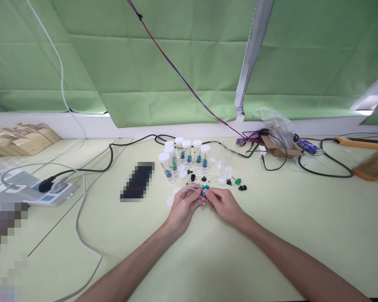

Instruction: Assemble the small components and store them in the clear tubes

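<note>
Close together at the middle of the table, my left hand [184, 207] and my right hand [227, 205] both pinch a small blue part [206, 187]. A thin metal rod [190, 188] sticks out to the left by my left fingers. My fingers hide much of the blue part. Just beyond stand several clear tubes with white caps [187, 143], most with blue pieces inside. Uncapped clear tubes [224, 177] are to their right. Loose black pieces [192, 178], a green piece [238, 181] and a black piece [242, 188] lie near my hands.
White discs [171, 200] lie beside my left hand. Further left are a pixelated dark object [137, 181], a power strip [58, 196] with cables and wooden blocks [28, 138]. A cardboard box [285, 150] with a plastic bag, black cables and an orange-brown container [373, 165] are at right.
</note>
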Motion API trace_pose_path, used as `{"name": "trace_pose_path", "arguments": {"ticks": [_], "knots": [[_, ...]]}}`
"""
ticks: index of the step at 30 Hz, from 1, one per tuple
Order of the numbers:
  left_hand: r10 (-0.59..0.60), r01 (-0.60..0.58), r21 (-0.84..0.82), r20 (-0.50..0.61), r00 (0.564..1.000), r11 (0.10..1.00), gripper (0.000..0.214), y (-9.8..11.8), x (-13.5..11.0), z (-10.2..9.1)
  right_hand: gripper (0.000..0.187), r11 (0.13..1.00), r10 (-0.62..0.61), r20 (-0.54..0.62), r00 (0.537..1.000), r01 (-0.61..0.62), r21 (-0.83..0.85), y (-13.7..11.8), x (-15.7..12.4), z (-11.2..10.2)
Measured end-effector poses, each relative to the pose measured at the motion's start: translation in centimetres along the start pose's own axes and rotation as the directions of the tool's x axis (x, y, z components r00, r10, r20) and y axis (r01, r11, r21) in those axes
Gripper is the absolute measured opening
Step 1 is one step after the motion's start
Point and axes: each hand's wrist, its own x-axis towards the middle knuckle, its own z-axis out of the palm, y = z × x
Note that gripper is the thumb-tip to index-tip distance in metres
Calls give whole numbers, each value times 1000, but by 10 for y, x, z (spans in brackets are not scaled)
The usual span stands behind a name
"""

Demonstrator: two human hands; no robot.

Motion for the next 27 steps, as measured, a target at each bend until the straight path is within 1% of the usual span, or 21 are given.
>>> {"name": "trace_pose_path", "arguments": {"ticks": [10, 16, 21, 27], "knots": [[-1, 0, -14, -27, 1000, 1000, 16, 1, 0, 2, 38, 1000, -7, 3, 1000, 7, -7, 0, 0, 0], [11, -11, -5, 14, 1000, 1000, 14, 0, 0, -1, 43, 1000, 6, 11, 1000, -6, -4, 0, 0, -1], [0, 0, -1, 18, 1000, 1000, 14, 0, 0, 0, 49, 1000, -11, -1, 1000, 11, -2, -3, 0, -1], [-5, 5, -5, 11, 1000, 1000, 15, 0, -1, 1, 57, 1000, 12, -5, 1000, -12, -25, -2, 0, -1]]}}
